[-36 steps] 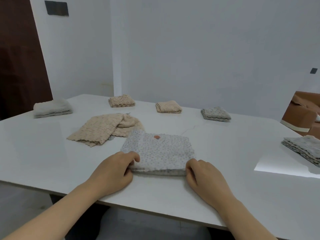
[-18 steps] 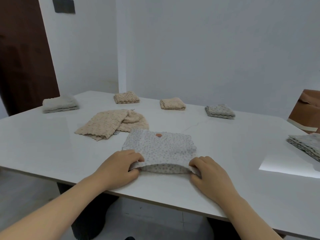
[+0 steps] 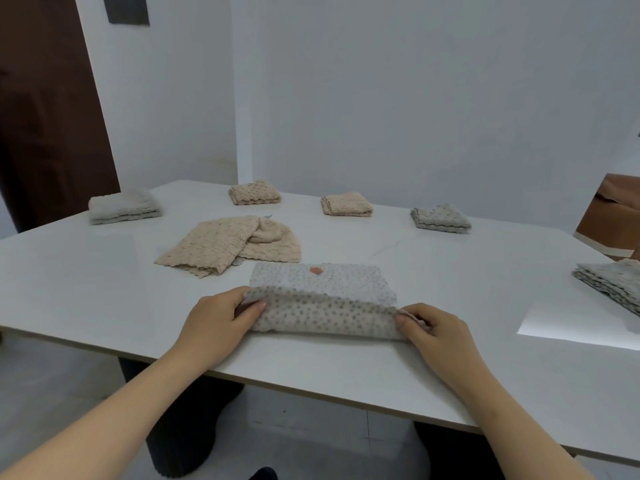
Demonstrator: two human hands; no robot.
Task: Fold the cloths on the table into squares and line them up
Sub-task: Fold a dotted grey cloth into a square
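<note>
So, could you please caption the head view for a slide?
Left hand and right hand pinch the grey cloth by its near edge, mid-fold.

This looks like a plain room in a home, perhaps a dining area, though that cannot be told for sure. A large white stone-look worktop (image 3: 104, 289) on a dark ribbed base (image 3: 180, 427) fills the middle, with a spotted grey cloth (image 3: 322, 282) and other small household cloths on it. Bare white walls (image 3: 415, 98) stand behind, a dark brown door (image 3: 45, 116) at upper left, a brown leather seat (image 3: 613, 216) at the right edge, and a pale tiled floor (image 3: 52, 375) below.
</note>
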